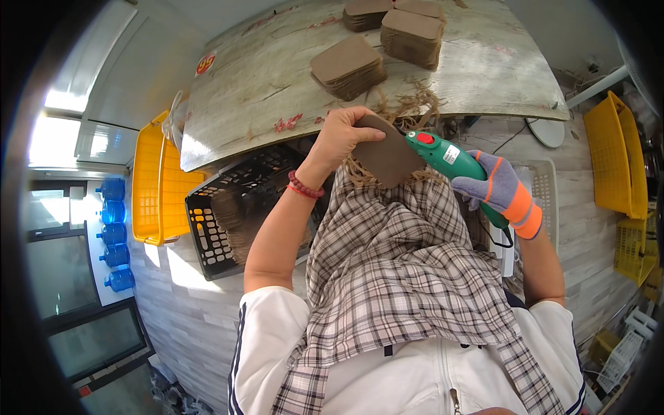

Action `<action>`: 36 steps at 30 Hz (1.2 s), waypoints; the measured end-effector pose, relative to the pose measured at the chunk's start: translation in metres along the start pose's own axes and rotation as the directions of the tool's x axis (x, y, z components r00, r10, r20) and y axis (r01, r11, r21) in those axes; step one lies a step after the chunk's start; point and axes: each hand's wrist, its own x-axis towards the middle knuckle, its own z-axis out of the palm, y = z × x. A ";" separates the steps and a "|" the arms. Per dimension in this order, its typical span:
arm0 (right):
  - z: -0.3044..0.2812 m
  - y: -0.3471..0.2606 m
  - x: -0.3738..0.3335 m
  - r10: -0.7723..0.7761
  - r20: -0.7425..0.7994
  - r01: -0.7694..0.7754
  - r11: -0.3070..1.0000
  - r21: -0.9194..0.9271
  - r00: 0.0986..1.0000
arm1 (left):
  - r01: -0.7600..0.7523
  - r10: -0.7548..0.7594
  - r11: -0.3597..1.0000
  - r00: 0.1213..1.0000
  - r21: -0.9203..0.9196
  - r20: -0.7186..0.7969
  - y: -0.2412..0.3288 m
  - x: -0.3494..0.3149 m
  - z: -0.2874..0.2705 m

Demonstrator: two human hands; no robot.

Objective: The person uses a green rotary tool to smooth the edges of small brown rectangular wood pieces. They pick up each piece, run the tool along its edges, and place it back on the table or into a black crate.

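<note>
My bare left hand [344, 135], a red bead bracelet at its wrist, pinches a flat brown piece with rounded corners [395, 158] between thumb and fingers. In a grey and orange glove, my right hand [492, 183] is wrapped round a green handheld power tool [449, 158] with a red switch. The tool's front end meets the right upper edge of the brown piece; its working tip is hard to make out. Thin brown strips [418, 100] lie heaped at the table edge just beyond, and more hang below the piece over my checked apron [387, 263].
Stacks of similar brown pieces [349, 66] stand on the wood-patterned table [252, 93]. Below left, a black crate [200, 252] holds more brown pieces. Yellow crates stand at left [149, 187] and right [614, 166]; a pale basket [550, 183] is beside my right arm.
</note>
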 end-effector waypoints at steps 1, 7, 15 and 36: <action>0.001 0.001 0.001 -0.007 0.001 0.007 1.000 -0.013 1.000 | 0.011 -0.011 1.000 1.000 0.023 0.012 0.001 -0.001 0.001; 0.005 0.002 0.010 -0.007 0.054 0.010 0.998 -0.054 0.999 | 0.076 -0.086 0.992 0.990 0.097 0.114 0.002 -0.005 0.003; 0.026 0.003 0.024 -0.021 -0.048 0.024 0.998 0.054 0.999 | 0.001 0.001 1.000 0.995 0.022 -0.099 -0.012 -0.008 -0.048; 0.007 0.044 0.009 0.007 -0.219 0.017 0.994 0.109 0.976 | -0.046 0.489 0.456 0.847 0.889 -0.207 0.005 0.101 -0.105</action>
